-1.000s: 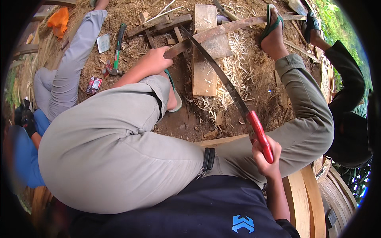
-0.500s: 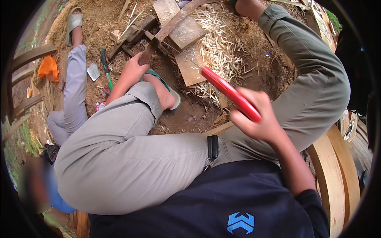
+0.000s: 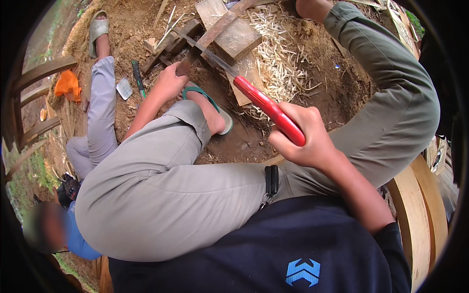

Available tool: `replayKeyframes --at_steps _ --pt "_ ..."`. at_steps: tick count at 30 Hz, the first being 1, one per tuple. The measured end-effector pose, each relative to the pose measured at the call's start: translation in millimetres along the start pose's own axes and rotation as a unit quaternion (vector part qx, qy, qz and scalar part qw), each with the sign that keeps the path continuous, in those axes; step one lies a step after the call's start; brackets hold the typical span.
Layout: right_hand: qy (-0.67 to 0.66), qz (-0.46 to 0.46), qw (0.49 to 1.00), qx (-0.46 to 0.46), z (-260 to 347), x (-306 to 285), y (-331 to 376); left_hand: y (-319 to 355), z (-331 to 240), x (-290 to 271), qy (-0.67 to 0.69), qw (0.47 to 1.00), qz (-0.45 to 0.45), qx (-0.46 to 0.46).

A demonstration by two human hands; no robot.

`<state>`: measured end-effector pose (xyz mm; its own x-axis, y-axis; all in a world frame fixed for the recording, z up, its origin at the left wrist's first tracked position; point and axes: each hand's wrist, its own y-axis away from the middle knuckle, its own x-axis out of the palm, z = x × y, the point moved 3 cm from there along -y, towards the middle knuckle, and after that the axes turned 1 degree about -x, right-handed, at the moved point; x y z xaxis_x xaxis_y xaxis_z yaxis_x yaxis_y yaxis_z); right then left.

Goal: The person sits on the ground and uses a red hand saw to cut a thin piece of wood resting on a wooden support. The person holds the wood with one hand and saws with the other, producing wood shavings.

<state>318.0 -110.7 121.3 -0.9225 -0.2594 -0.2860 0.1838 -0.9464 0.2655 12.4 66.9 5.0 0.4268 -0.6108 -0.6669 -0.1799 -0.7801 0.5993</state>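
Observation:
My right hand (image 3: 303,134) grips the red handle of a long machete (image 3: 266,107); its blade runs up and left to a long brown wooden strip (image 3: 215,31). My left hand (image 3: 171,80) holds the near end of that strip, just above my sandalled foot (image 3: 210,110). The strip lies across a flat wooden chopping block (image 3: 239,39) on the dirt, with a heap of pale wood shavings (image 3: 278,63) to its right. My bent knees in khaki trousers fill the middle of the view.
Another person in grey trousers (image 3: 100,112) sits at the left, a sandalled foot (image 3: 97,29) stretched out. A green-handled tool (image 3: 138,78) and an orange cloth (image 3: 67,84) lie on the ground there. Curved wooden hoops (image 3: 415,215) stand at the right.
The view has swung, and my right hand has brought the machete's red handle up and in, so its blade now meets the strip near my left hand. My left hand keeps its hold.

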Motion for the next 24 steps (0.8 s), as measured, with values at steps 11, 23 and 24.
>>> replayKeyframes --at_steps 11,23,24 --pt "-0.09 -0.048 0.995 0.022 -13.9 -28.0 6.6 2.7 8.1 7.6 -0.002 1.0 0.01 -0.003" --pt "-0.057 -0.019 0.997 0.052 -0.2 -39.8 2.6 -2.6 30.9 14.1 0.029 1.0 0.0 0.008" --pt "-0.066 -0.008 0.996 0.053 0.2 -22.0 -17.3 -7.6 39.5 17.6 0.025 0.999 -0.016 0.026"
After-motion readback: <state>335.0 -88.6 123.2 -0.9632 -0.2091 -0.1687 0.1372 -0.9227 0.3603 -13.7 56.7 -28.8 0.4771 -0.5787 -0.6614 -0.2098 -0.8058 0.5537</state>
